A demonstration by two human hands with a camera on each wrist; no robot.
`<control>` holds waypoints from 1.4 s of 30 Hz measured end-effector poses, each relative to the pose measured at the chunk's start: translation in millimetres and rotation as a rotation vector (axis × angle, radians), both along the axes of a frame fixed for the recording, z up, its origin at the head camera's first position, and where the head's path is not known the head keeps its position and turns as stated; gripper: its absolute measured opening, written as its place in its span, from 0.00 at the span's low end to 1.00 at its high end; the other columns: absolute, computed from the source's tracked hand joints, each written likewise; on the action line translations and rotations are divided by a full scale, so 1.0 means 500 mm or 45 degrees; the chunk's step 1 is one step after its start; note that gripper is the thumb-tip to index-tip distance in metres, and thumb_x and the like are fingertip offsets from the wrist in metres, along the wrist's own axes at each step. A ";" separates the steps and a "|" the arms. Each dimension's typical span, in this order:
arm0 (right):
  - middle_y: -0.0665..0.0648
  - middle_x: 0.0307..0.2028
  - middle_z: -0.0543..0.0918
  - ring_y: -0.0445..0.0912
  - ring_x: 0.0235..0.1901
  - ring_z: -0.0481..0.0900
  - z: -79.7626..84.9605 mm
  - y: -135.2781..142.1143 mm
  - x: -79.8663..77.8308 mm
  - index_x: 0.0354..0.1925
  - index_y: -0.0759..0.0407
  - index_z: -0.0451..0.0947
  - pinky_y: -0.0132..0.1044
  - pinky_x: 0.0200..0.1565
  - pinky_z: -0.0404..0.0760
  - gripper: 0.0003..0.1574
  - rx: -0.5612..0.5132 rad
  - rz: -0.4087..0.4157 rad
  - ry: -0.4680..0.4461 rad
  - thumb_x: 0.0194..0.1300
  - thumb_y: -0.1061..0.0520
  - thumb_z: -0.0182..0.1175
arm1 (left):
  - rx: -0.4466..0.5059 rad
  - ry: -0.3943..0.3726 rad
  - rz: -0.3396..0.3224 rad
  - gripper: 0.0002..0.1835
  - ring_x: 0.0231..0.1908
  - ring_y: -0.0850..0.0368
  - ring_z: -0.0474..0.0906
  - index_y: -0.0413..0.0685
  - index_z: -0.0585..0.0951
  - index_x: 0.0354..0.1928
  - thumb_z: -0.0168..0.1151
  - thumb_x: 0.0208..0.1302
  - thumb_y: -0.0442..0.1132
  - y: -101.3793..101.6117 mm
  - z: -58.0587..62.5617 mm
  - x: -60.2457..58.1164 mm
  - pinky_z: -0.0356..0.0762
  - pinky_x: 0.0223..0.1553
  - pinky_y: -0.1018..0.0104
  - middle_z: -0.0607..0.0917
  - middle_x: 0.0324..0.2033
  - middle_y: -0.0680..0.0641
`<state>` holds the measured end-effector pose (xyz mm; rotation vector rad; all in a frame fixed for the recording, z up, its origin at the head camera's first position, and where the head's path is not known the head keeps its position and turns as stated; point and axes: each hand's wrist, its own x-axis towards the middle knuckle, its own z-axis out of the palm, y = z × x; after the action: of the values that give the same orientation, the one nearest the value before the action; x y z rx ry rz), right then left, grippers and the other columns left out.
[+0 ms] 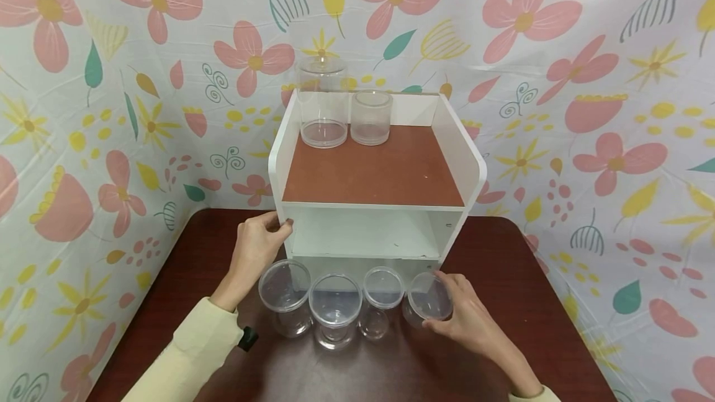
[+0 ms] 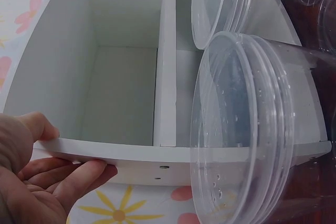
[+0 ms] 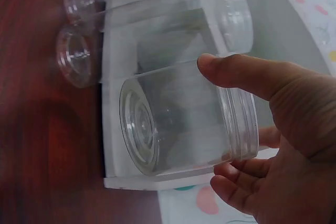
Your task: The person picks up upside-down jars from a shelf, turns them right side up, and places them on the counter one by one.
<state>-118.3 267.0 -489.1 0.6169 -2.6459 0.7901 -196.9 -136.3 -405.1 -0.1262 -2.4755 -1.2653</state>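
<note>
My left hand [image 1: 257,250] pinches the front edge of the left side panel of a small white shelf unit [image 1: 463,166]. In the left wrist view, the thumb lies inside the panel [image 2: 136,153] and the fingers outside. My right hand [image 1: 472,321] holds a clear lidded jar [image 1: 430,296] at the right end of a row, thumb and fingers around its upper part. The right wrist view shows this jar [image 3: 178,119] with its ringed base. To its left stand a small-lidded jar [image 1: 383,287] and two wider ones, a middle jar [image 1: 335,303] and a left jar [image 1: 285,287].
On the unit's brown top board [image 1: 368,172] stand a tall clear jar [image 1: 324,104] and a shorter clear jar [image 1: 371,118], at the back left. Below is a white compartment [image 1: 363,231]. The unit sits on a dark red-brown table [image 1: 519,303] before a flowered cloth [image 1: 558,79].
</note>
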 end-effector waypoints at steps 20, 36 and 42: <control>0.58 0.47 0.77 0.50 0.47 0.75 -0.071 -0.019 -0.007 0.65 0.69 0.73 0.45 0.45 0.79 0.62 0.022 -0.071 -0.095 0.34 0.49 0.88 | 0.016 -0.020 -0.002 0.10 0.21 0.56 0.74 0.43 0.90 0.46 0.65 0.69 0.39 -0.001 -0.001 0.002 0.67 0.20 0.66 0.90 0.30 0.45; 0.55 0.45 0.76 0.49 0.47 0.75 -0.105 -0.030 -0.001 0.65 0.69 0.74 0.44 0.46 0.80 0.63 0.031 -0.112 -0.165 0.32 0.47 0.89 | 0.009 -0.009 0.005 0.11 0.24 0.55 0.76 0.43 0.90 0.47 0.66 0.69 0.39 0.001 -0.002 0.003 0.69 0.23 0.65 0.91 0.33 0.45; 0.56 0.46 0.76 0.50 0.47 0.75 -0.116 -0.032 -0.001 0.66 0.70 0.73 0.46 0.47 0.80 0.64 0.031 -0.117 -0.163 0.32 0.50 0.89 | 0.012 -0.007 -0.002 0.12 0.22 0.56 0.75 0.42 0.90 0.48 0.65 0.69 0.39 0.001 -0.002 0.002 0.68 0.22 0.65 0.91 0.32 0.45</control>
<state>-118.8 250.9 -547.2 0.4611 -2.7808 0.7962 -196.1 -135.9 -406.0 -0.1219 -2.4744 -1.2794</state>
